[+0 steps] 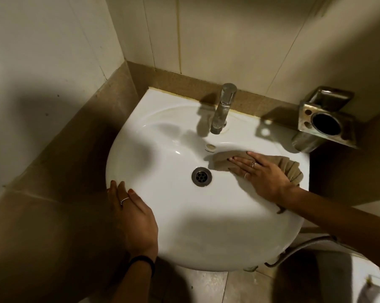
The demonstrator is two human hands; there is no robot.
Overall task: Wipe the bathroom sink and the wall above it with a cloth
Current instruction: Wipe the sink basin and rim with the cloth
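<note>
in the head view, the white sink [173,215] stands in a corner of tiled wall [228,40], and both hands work on it in different roles. the right hand [261,173] lies flat with its fingers spread on a beige cloth [219,160], pressing it against the inner slope of the basin on the right side, just below the faucet [223,108] and near the drain [201,176]; the hand does not grip the cloth, it only pushes it down, probably because a flat palm gives wide contact for wiping. part of the cloth is bunched behind the hand, toward the right rim. the left hand [132,213] is open and rests on the front left rim of the sink, with nothing in it, i think to steady the body while the other arm reaches across. a metal holder [324,121] is fixed on the wall at the right, just beside the sink. the wall above looks not yet touched by the cloth, so i judge the sink part is in progress and the wall remains to do
</note>
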